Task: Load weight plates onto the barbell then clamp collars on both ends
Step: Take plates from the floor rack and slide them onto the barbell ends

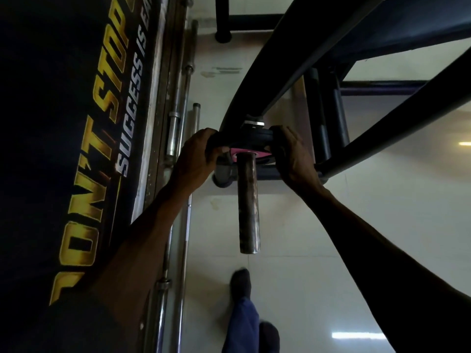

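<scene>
**Both hands gripping a plate on the barbell sleeve**

The left hand [197,151] is curling its fingers round the left rim of a black round rubber weight plate with a pink centre ring [251,145], while the right hand [293,155] is gripping the plate's right rim, palm turned inward and fingers wrapped over the edge. The plate is sitting between the two hands, threaded on the dull brown steel barbell sleeve [248,202], which is passing through the pink ring and jutting out toward the person from between the wrists. Past the plate, on the far side of the hands, a silver metal band [253,122] is showing on the bar; whether it is a collar or part of the bar cannot be told.

Beyond the hands, the black curved steel frame of a bench rack [257,80] is rising away, with a black padded bench [407,29] above the right hand. To the left of the left forearm, a black banner with gold and white lettering [84,138] is covering the wall, and several chrome bars [175,133] are lying along its base on the pale tiled floor [331,225]. Below the hands, between the forearms, a blue trouser leg [243,324] and a dark shoe [240,280] are showing.
</scene>
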Demonstrator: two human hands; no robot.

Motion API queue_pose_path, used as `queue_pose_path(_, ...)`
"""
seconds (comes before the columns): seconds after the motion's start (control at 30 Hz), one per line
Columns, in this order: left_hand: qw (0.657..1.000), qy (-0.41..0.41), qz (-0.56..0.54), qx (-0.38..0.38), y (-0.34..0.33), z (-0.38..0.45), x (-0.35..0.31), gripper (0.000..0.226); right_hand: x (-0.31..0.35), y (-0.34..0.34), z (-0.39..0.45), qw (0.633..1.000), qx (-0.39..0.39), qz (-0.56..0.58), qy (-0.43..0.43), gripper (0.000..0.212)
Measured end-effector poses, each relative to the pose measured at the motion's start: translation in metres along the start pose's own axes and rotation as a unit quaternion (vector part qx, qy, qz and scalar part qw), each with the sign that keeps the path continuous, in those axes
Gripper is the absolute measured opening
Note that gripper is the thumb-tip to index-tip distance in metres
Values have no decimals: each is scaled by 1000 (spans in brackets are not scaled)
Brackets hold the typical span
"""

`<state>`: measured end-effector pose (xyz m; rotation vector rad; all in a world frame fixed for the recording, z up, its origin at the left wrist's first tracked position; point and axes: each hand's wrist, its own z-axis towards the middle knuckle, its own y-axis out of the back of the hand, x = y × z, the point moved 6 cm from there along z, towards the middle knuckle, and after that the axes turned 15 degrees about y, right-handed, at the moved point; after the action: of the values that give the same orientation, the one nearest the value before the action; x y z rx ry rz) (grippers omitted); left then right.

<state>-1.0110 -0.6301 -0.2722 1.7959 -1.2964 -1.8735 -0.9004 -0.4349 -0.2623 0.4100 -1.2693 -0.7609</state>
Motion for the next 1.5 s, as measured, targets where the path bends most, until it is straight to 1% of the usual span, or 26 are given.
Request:
queue_pose_path(0.13, 1000, -4, 2, 8, -5, -28, 5, 34, 8, -1, -30, 1000, 3, 13, 4, 21)
queue_pose_path(0.3, 1000, -13, 1, 1, -13, -84, 17, 33, 27, -3, -81, 1000, 15, 0, 6, 27)
queue_pose_path(0.43, 1000, 1, 8, -25, -21, -135, 23, 34, 42, -3, -119, 1000, 24, 8, 16, 31)
queue_pose_path(0.6, 999, 22, -3, -24, -24, -190, 21, 35, 59, -2, -169, 999, 15, 23, 36, 31)
queue_pose_path(0.67, 999, 39, 4, -15, -26, -209, 17, 35, 66, -1, -184, 999, 18, 29, 40, 25)
queue_pose_path(0.73, 999, 49, 6, -15, -27, -230, 15, 34, 74, 0, -199, 998, 34, 31, 48, 17)
queue_pose_path(0.83, 997, 71, -1, -11, -33, -269, 17, 35, 84, 4, -226, 997, 66, 28, 36, 16)
queue_pose_path(0.97, 993, 116, 13, 7, -46, -327, 20, 38, 100, 13, -274, 993, 113, 22, 26, 24)
queue_pose_path(1.07, 993, 116, 0, -6, -52, -370, 8, 35, 114, 26, -312, 993, 119, 25, 11, 28)
queue_pose_path(1.2, 993, 111, -32, -21, -55, -422, -25, 35, 139, 58, -358, 995, 94, 22, -12, 28)
queue_pose_path(1.27, 994, 99, -48, -27, -55, -439, -38, 34, 150, 75, -375, 997, 79, 18, -12, 35)
queue_pose_path(1.37, 996, 41, -63, -46, -47, -479, -80, 34, 183, 124, -412, 999, 28, 18, -3, 46)
queue_pose_path(1.43, 995, 4, -72, -62, -36, -504, -113, 40, 205, 159, -437, 1000, -17, 15, 13, 49)
queue_pose_path(1.5, 993, -35, -81, -74, -23, -527, -150, 49, 229, 195, -457, 998, -62, 16, 20, 47)
